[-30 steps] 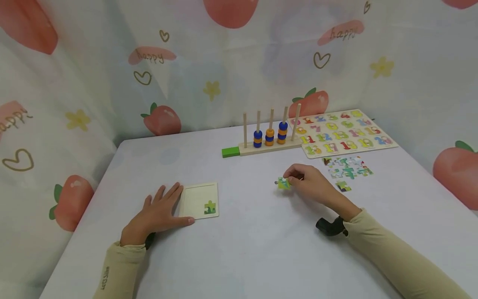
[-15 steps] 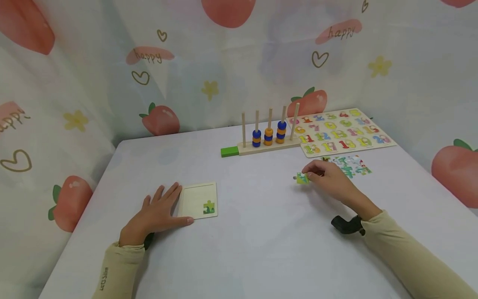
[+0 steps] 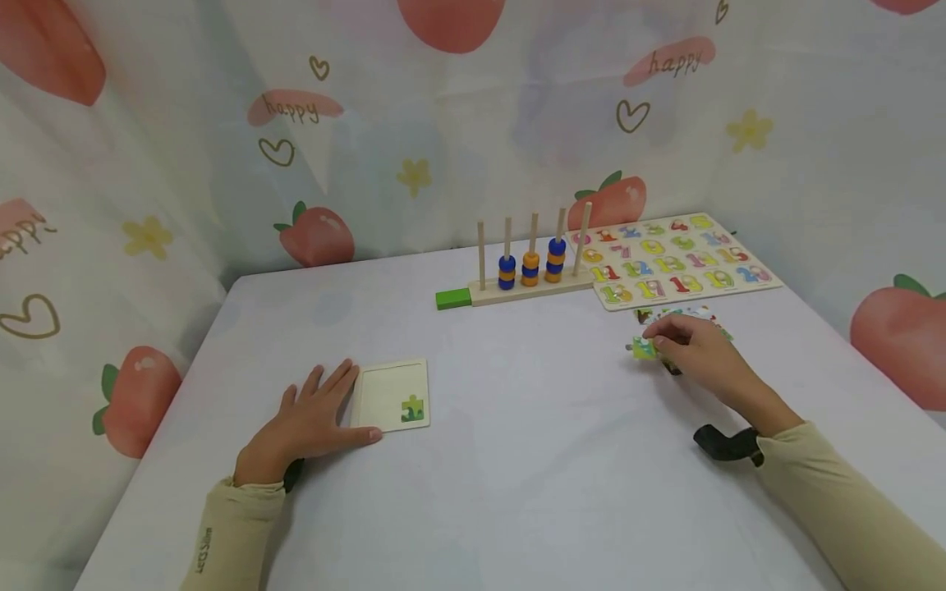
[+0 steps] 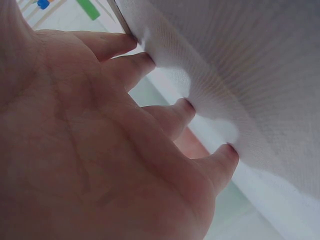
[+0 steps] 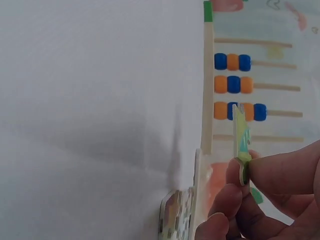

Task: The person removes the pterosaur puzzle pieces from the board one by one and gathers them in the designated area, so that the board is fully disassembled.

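Note:
My left hand (image 3: 310, 423) lies spread at the left edge of a small wooden puzzle tray (image 3: 384, 382), its fingertips on the tablecloth and its thumb along the tray's lower edge. One green puzzle piece (image 3: 412, 408) sits in the tray's lower right corner. Off to the right, my right hand (image 3: 702, 361) pinches a green and yellow jigsaw piece (image 3: 643, 348) between thumb and fingers. In the right wrist view this jigsaw piece (image 5: 241, 142) is held edge-on, above the table. Beneath and behind that hand are loose puzzle pieces (image 3: 645, 316), mostly hidden by it.
A wooden bead abacus (image 3: 532, 289) with blue and orange beads on upright pegs stands at the back. Right of it lies a number puzzle board (image 3: 680, 261). A patterned curtain (image 3: 414, 98) hangs behind the white table (image 3: 502, 492).
My right hand has moved to the right with the jigsaw piece, coming over the loose pieces. My left hand has stayed in place beside the tray.

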`<state>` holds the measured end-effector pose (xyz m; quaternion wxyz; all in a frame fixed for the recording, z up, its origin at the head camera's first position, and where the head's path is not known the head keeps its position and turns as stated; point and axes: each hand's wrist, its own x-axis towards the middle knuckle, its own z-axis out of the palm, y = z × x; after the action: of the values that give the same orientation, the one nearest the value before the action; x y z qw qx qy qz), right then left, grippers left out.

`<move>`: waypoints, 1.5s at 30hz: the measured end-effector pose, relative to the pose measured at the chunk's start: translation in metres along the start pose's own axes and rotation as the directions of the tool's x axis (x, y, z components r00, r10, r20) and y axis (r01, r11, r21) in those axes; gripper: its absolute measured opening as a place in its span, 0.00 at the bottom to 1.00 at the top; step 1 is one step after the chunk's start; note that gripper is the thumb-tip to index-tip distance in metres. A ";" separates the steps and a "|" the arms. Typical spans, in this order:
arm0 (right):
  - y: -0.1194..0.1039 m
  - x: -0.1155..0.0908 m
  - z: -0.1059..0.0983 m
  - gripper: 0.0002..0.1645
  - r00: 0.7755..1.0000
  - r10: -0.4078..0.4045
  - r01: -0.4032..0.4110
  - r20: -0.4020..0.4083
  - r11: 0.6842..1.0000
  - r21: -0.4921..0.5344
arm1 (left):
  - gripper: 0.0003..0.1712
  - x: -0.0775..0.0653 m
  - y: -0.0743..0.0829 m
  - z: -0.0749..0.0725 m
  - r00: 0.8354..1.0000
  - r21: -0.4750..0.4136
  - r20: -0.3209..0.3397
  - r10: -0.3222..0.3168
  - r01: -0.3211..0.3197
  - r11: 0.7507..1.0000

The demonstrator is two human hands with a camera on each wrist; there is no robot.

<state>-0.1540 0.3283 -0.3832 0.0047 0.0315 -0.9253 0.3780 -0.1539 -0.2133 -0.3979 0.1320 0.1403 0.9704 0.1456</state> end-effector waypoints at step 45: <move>0.057 -0.010 -0.046 0.16 0.990 0.139 -0.143 -0.036 0.976 -0.163 | 0.70 0.003 0.000 0.001 1.000 0.006 0.008 -0.019 0.019 1.000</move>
<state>-0.1486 0.4016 -0.3901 -0.0082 -0.0396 -0.9532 0.2997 -0.1561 -0.2122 -0.3997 0.1369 0.1321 0.9716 0.1409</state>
